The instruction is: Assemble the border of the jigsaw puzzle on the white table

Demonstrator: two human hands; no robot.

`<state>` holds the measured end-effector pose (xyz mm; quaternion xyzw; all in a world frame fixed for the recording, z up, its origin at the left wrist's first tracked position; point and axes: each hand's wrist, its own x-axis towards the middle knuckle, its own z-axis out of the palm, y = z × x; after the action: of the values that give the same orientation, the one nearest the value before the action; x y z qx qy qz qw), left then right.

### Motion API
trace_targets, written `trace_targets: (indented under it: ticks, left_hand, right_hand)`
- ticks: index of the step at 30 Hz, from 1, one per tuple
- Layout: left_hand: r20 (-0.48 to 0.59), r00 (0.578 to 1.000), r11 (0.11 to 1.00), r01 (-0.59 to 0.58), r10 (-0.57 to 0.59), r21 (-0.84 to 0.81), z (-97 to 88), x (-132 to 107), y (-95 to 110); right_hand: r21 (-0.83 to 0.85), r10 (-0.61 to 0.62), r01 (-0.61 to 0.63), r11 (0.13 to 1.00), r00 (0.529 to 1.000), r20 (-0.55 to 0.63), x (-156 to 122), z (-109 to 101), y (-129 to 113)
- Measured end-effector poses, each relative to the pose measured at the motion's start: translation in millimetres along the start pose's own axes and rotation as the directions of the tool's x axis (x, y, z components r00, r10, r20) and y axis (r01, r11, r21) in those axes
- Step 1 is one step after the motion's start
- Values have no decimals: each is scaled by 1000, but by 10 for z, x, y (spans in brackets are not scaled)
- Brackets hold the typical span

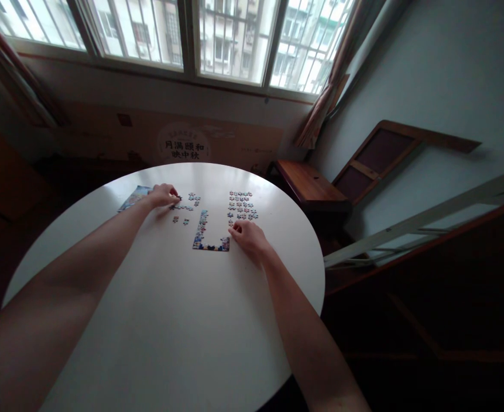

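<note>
Left hand (pixel 164 195) pinches a piece (pixel 180 198) and right hand (pixel 247 234), its grip unclear, sits beside the partial puzzle (pixel 197 240) on the table (pixel 149 315), left and bottom borders seemingly joined, many loose pieces (pixel 245 204) unplaced.

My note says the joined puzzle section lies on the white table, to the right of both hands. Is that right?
Not quite: the head view shows the joined puzzle section between the left hand and the right hand, on the white table.
</note>
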<state>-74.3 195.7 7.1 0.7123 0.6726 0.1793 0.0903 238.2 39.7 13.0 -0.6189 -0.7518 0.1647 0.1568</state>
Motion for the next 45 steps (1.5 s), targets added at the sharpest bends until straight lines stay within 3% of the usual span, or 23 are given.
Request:
trace_targets:
  ticks: [3, 7, 13, 17, 20, 24, 31, 35, 39, 42, 45]
  left_hand:
    - [54, 998, 994, 46, -41, -98, -7, -46, 42]
    - [-53, 998, 939, -47, 30, -341, 27, -213, 206]
    - [-139, 968, 776, -252, 211, -578, 84, -867, 588]
    - [-115, 954, 659, -275, 276, -700, 145, -1367, 767]
    - [-70, 968, 580, -201, 240, -789, 222, -1603, 834]
    - [-19, 977, 496, -124, 210, -859, 303, -1715, 866]
    - [-33, 980, 444, -118, 194, -888, 309, -1732, 848]
    - [-86, 973, 505, -186, 216, -843, 304, -1740, 818]
    - [-210, 933, 740, -361, 293, -568, 289, -1757, 780]
    - [-153, 934, 889, -354, 322, -290, 260, -1800, 767]
    - [-55, 963, 959, -267, 263, -94, 217, -1851, 782]
  right_hand:
    - [5, -4, 4, 1000, 1000, 4, 8, 5, 6]
    - [17, -16, 17, 1000, 1000, -12, 22, 14, 12]
    - [190, -94, 118, 975, 987, -132, 75, 57, -29]
    - [432, -302, 338, 836, 941, -152, 81, 94, -121]
    - [545, -393, 389, 743, 912, -117, 67, 136, -185]
    - [564, -421, 393, 727, 903, -87, 55, 189, -235]
    - [638, -422, 381, 669, 902, -96, 57, 265, -234]
    - [679, -383, 338, 651, 919, -90, 74, 292, -218]
    - [681, -237, 266, 682, 962, -139, 139, 229, -103]
    - [696, -103, 200, 690, 979, -179, 200, 168, 50]
    - [734, -35, 118, 669, 991, -127, 228, 146, 175]
